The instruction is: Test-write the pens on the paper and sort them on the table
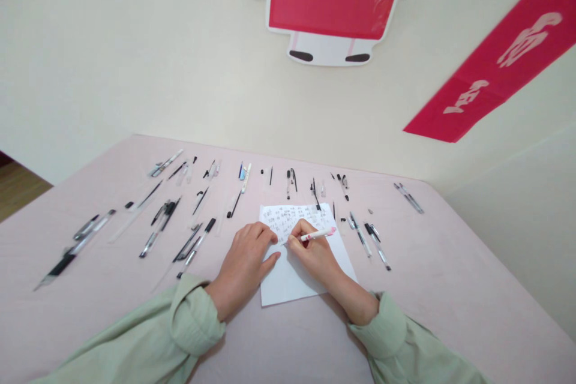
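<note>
A white sheet of paper (288, 285) with handwriting on its upper half lies on the pink table (450, 276). My right hand (315, 255) is closed round a white pen with a pink end (317, 234), its tip on the paper. My left hand (245, 264) rests on the paper's left edge, fingers curled and pressed down on the sheet, holding nothing else.
Several pens and pen parts lie in rows across the table: a black-and-clear pen (74, 249) at far left, another pen (195, 246) near my left hand, two pens (369, 240) right of the paper, one pair (408, 197) far right. A cream wall with red banners stands behind.
</note>
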`<action>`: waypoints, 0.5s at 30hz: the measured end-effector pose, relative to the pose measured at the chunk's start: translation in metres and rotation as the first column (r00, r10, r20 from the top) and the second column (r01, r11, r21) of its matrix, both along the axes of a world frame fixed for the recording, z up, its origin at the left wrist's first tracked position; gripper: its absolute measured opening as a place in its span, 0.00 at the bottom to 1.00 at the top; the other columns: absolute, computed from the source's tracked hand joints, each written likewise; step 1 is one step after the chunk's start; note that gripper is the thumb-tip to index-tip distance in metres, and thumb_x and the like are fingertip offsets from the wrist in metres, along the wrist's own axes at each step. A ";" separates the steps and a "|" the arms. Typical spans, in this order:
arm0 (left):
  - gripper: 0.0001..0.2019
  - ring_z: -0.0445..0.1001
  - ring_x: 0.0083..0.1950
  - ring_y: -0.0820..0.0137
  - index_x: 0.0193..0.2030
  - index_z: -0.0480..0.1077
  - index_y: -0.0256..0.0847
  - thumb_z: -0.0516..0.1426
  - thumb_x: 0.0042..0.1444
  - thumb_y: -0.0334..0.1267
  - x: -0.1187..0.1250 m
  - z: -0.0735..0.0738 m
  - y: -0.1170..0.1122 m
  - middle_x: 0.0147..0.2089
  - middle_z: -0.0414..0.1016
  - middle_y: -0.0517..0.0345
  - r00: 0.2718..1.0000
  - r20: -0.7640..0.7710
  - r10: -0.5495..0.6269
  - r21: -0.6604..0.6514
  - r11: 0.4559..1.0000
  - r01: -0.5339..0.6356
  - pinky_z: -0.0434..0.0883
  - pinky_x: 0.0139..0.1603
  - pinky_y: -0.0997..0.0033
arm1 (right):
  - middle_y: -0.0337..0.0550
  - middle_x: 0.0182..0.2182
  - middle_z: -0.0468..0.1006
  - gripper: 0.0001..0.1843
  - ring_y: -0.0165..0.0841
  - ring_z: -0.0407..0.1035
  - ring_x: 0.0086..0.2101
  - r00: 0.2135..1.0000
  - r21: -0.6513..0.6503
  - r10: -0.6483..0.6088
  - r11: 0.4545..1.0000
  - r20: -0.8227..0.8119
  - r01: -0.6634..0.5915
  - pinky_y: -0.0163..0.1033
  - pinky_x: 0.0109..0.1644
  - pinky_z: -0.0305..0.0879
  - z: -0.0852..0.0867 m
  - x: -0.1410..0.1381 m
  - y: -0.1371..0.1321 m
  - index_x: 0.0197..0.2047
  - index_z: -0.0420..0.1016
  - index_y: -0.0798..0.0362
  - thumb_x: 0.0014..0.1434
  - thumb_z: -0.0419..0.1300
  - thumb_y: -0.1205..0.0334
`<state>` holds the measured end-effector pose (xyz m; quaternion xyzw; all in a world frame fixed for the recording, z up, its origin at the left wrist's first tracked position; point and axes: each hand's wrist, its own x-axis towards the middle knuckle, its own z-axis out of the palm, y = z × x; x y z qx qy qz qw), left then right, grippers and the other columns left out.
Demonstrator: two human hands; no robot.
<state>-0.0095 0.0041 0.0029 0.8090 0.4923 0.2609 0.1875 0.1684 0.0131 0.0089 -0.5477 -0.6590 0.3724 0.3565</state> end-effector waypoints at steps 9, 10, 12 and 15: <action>0.06 0.66 0.46 0.60 0.40 0.67 0.43 0.58 0.55 0.34 0.000 -0.001 0.000 0.43 0.68 0.55 1.000 -0.002 -0.008 0.001 1.000 0.008 0.64 0.48 0.57 | 0.31 0.21 0.60 0.07 0.28 0.57 0.23 1.000 -0.008 -0.017 1.000 -0.013 0.017 0.34 0.29 0.53 0.002 0.000 0.001 0.25 0.60 0.50 0.53 0.54 0.63; 0.06 0.66 0.47 0.60 0.40 0.67 0.43 0.58 0.55 0.34 -0.001 -0.002 0.000 0.43 0.68 0.55 1.000 -0.002 -0.008 0.001 1.000 0.008 0.64 0.48 0.57 | 0.31 0.20 0.60 0.07 0.28 0.57 0.23 0.999 -0.016 -0.028 0.999 -0.017 0.028 0.34 0.29 0.53 0.003 0.000 0.001 0.25 0.60 0.50 0.53 0.54 0.63; 0.06 0.66 0.47 0.60 0.40 0.67 0.43 0.58 0.55 0.34 -0.001 -0.003 0.001 0.43 0.68 0.55 1.000 0.001 -0.008 0.008 1.000 0.008 0.64 0.48 0.57 | 0.31 0.20 0.60 0.07 0.28 0.56 0.23 0.999 -0.023 -0.050 0.999 -0.014 0.049 0.34 0.29 0.53 0.003 0.001 0.002 0.25 0.60 0.50 0.53 0.54 0.63; 0.06 0.66 0.46 0.60 0.40 0.67 0.43 0.58 0.55 0.34 0.000 -0.003 0.001 0.43 0.68 0.55 1.000 -0.002 -0.002 0.002 1.000 0.002 0.64 0.48 0.57 | 0.31 0.20 0.60 0.07 0.29 0.57 0.24 0.998 -0.009 -0.067 0.998 0.012 0.067 0.34 0.29 0.53 0.001 0.002 0.003 0.25 0.60 0.50 0.53 0.54 0.63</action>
